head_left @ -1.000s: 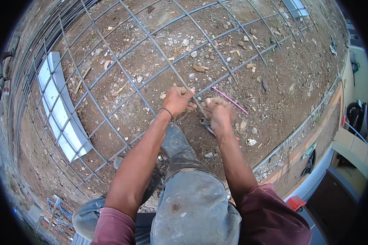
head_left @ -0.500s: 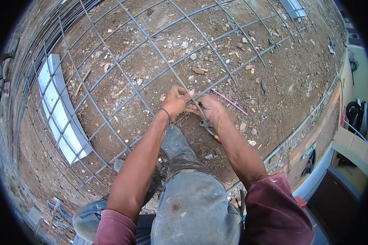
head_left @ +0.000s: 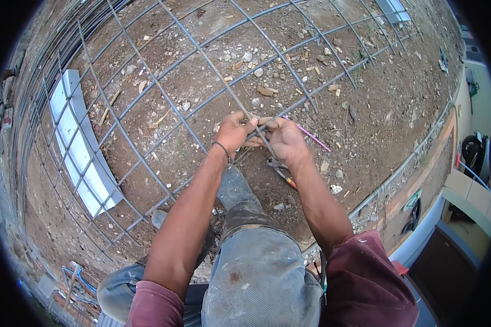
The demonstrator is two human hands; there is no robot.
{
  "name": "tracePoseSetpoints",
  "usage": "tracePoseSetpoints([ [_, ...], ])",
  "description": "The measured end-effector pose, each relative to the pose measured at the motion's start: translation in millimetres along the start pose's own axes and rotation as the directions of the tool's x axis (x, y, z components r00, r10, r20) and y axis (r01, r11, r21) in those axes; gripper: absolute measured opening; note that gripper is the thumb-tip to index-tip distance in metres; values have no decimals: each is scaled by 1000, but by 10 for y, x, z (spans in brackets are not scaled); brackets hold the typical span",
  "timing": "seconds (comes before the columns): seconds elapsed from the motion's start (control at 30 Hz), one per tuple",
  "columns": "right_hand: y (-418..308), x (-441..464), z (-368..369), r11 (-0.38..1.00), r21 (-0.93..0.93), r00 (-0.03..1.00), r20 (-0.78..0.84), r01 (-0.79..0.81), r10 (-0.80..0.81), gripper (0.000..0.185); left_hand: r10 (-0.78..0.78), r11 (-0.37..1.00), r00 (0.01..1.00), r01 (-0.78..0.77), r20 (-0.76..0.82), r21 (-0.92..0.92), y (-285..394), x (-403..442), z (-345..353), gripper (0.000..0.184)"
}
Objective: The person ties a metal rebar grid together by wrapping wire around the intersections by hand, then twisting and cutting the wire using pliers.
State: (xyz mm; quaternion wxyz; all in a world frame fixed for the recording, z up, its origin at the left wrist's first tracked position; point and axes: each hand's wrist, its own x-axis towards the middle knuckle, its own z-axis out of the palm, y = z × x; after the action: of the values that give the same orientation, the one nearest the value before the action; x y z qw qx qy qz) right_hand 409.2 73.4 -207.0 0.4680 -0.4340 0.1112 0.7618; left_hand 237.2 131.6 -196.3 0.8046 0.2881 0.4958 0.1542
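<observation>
Steel rebars cross in a grid, the rebar mesh (head_left: 204, 53), held a little above the dirt. At a crossing near its close edge, my left hand (head_left: 233, 134) is closed around a rebar, thumb on top. My right hand (head_left: 287, 143) is at the same crossing from the other side, fingers curled and pinched together; what lies between them is too small to make out. Just below the right hand is a pair of pincers (head_left: 282, 173) with a yellow and orange handle. Behind that hand a thin pink stick (head_left: 314, 137) lies on the ground.
A long white metal channel (head_left: 84, 150) lies under the mesh on the left, near a bundle of long rebars (head_left: 30, 65). Another pale piece (head_left: 393, 11) is at the far right. Stones and wood chips litter the dirt. A low brick edge (head_left: 403, 204) runs along the right.
My right hand has shifted slightly right and its fingers have turned at the crossing. My left hand stays on the rebar.
</observation>
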Motion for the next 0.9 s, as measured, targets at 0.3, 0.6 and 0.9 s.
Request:
tracePoseSetpoints([
  [0.3,77,-447,670,142,-934,506,48,329,-861,30,-85,996,994,86,63,-25,32,-23,-75,22],
  [0.6,-112,-281,714,-529,-837,800,412,142,-436,14,-30,1000,997,30,77,3,-82,60,-145,22],
  [0.9,179,-697,306,-643,-662,539,727,385,-425,26,-82,996,997,82,4,47,54,-38,-32,22],
])
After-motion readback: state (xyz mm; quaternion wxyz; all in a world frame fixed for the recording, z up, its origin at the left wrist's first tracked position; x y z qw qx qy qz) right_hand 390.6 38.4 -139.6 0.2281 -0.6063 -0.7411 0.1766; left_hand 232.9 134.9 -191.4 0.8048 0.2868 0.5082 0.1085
